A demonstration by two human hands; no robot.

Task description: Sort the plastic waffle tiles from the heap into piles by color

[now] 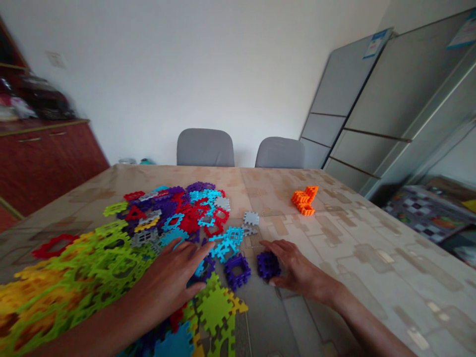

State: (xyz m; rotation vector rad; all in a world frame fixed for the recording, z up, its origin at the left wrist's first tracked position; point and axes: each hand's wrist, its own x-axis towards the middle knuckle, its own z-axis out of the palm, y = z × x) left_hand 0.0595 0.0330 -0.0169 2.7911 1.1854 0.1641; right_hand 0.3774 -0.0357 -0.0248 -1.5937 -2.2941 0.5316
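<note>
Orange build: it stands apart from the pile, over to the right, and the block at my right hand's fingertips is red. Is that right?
Not quite: in the head view, the block at your right hand's fingertips is purple, not red. The orange build does stand apart from the pile, over to the right.

A: Entry, left side: left hand bare, fingers slender; left forearm uncovered to the frame edge.

B: Right side?

A: Right hand likewise bare. Right forearm uncovered, narrowest at the wrist.

B: Nails?

A: Blurred; outline too small to record.
</note>
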